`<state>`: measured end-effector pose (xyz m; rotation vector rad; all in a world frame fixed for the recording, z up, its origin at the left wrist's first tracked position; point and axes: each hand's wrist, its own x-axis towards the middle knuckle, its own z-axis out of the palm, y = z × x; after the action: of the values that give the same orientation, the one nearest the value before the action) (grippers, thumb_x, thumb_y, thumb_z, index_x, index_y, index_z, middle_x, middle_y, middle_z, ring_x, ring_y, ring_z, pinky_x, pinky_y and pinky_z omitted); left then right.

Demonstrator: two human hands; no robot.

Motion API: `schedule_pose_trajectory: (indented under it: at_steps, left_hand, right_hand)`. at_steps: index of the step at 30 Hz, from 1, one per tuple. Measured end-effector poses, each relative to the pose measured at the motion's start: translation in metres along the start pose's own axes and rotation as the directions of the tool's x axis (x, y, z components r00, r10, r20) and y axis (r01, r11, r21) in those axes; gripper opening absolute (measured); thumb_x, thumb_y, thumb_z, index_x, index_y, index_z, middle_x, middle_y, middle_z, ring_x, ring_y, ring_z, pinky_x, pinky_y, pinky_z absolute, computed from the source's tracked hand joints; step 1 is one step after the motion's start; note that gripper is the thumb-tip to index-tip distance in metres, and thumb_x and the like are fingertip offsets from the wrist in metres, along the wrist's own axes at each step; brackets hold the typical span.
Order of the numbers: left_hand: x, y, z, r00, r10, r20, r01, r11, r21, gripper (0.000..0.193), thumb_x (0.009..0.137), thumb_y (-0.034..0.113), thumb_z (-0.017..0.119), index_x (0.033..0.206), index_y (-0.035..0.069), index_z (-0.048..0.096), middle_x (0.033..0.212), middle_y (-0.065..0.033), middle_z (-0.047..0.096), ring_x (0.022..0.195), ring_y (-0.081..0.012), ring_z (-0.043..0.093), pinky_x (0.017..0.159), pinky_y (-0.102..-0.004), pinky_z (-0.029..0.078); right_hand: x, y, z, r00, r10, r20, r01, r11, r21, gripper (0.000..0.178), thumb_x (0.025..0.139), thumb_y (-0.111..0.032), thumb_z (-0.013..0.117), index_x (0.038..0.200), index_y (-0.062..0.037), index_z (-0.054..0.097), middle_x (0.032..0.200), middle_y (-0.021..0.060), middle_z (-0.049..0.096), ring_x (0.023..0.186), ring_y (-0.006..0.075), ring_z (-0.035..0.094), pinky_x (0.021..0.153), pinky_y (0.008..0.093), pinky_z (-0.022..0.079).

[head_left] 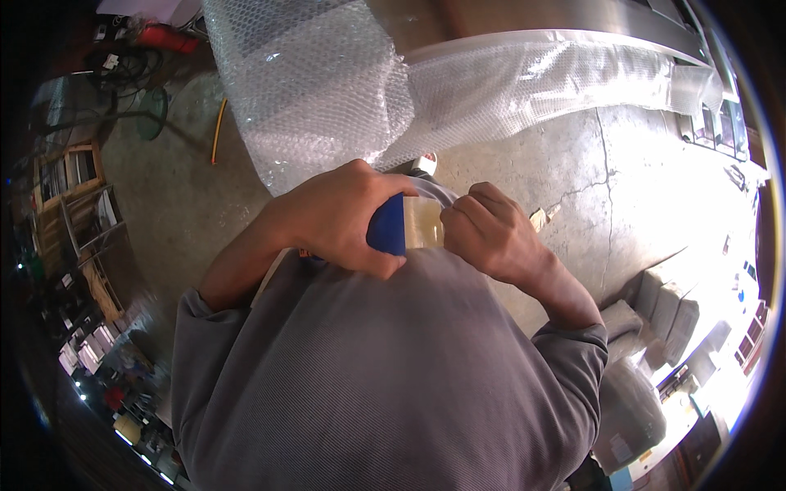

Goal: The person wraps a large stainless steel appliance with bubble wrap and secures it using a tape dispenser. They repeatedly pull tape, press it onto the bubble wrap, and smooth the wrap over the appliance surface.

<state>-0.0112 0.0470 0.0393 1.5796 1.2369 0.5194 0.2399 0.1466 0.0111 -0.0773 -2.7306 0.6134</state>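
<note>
Close to my chest, my left hand (pixel 348 217) is wrapped round a blue tape dispenser (pixel 388 226). A roll of clear, yellowish packing tape (pixel 424 223) sits at its right side. My right hand (pixel 491 233) is closed just right of the roll, on a strip of the tape (pixel 434 191) that arches over between both hands. Its fingertips are partly hidden. Beyond the hands, bubble wrap (pixel 319 90) drapes down over the near side of a large metal-topped piece (pixel 532 18).
Cracked concrete floor (pixel 573 172) lies around me. Cables (pixel 131 65) and a yellow strip (pixel 219 131) are on the floor at far left, near a wooden frame (pixel 70 172). Grey wrapped bundles (pixel 667 303) stand on the right.
</note>
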Motion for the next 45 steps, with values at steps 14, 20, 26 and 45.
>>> schedule_pose_trajectory:
  at_steps: [14, 20, 26, 45]
  left_hand:
    - [0.007, -0.005, -0.021, 0.985, -0.088, 0.147, 0.101, 0.991, -0.083, 0.072, 0.071, 0.043, 0.085, 0.126, -0.002, 0.067, 0.09, -0.0183, 0.076, 0.08, -0.0245, 0.074, 0.076, -0.0359, 0.059]
    - [0.009, -0.018, -0.018, 0.981, -0.063, 0.182, 0.073, 0.996, -0.048, 0.078, 0.072, 0.044, 0.084, 0.13, -0.005, 0.064, 0.098, -0.0201, 0.077, 0.088, -0.0265, 0.076, 0.082, -0.0361, 0.059]
    - [0.01, -0.018, -0.016, 0.982, -0.046, 0.183, 0.057, 0.997, -0.058, 0.077, 0.074, 0.045, 0.083, 0.13, -0.004, 0.065, 0.097, -0.0202, 0.076, 0.087, -0.0263, 0.075, 0.082, -0.0361, 0.059]
    - [0.007, -0.016, -0.014, 0.972, 0.031, 0.233, -0.02, 0.998, -0.051, 0.073, 0.074, 0.044, 0.083, 0.128, -0.002, 0.066, 0.096, -0.0189, 0.076, 0.085, -0.0264, 0.074, 0.082, -0.0359, 0.058]
  right_hand:
    - [-0.008, 0.01, 0.008, 0.998, 0.01, -0.054, -0.006, 0.997, 0.081, 0.028, 0.088, -0.017, 0.077, 0.105, -0.0016, 0.061, 0.092, 0.0103, 0.063, 0.085, 0.029, 0.069, 0.08, 0.0407, 0.058]
    - [-0.014, 0.004, 0.011, 0.997, 0.078, -0.03, -0.076, 0.996, 0.052, 0.025, 0.094, -0.016, 0.071, 0.11, -0.0032, 0.058, 0.096, 0.0121, 0.065, 0.087, 0.03, 0.072, 0.081, 0.0417, 0.059]
    - [-0.02, 0.009, 0.021, 0.997, -0.046, -0.054, 0.046, 0.999, -0.001, 0.036, 0.077, -0.006, 0.074, 0.11, -0.0032, 0.061, 0.096, 0.0108, 0.065, 0.082, 0.0296, 0.067, 0.075, 0.0423, 0.056]
    - [-0.014, 0.014, 0.02, 0.995, -0.085, -0.046, 0.091, 0.984, 0.152, 0.029, 0.084, -0.02, 0.082, 0.095, -0.0051, 0.06, 0.081, 0.0107, 0.062, 0.076, 0.0321, 0.067, 0.073, 0.0431, 0.058]
